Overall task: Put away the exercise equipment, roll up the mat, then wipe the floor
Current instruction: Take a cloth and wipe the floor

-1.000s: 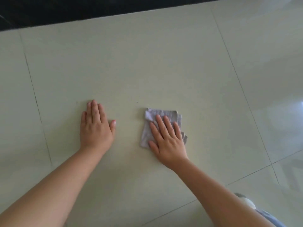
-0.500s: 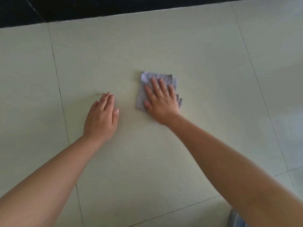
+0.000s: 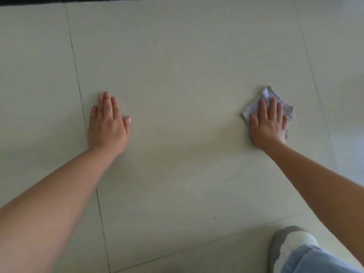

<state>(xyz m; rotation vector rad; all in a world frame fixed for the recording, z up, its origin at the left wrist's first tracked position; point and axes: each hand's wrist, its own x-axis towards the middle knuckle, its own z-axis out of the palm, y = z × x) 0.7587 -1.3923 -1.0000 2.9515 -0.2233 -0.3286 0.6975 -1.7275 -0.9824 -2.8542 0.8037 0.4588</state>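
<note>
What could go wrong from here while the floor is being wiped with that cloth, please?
The cloth is bunched under the flat right hand, so it may slip out or wipe only a narrow strip. The left hand presses flat on the glossy tile floor, apparently for support; if the tile is damp, it could slide.

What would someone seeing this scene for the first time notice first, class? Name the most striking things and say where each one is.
Two bare hands lie flat on the pale tiled floor. The right hand, at the right, presses a crumpled grey cloth against the tile, while the left hand, at the left, rests with straight fingers beside a grout line. At the lower right, a shoe and a blue trouser leg show.
</note>
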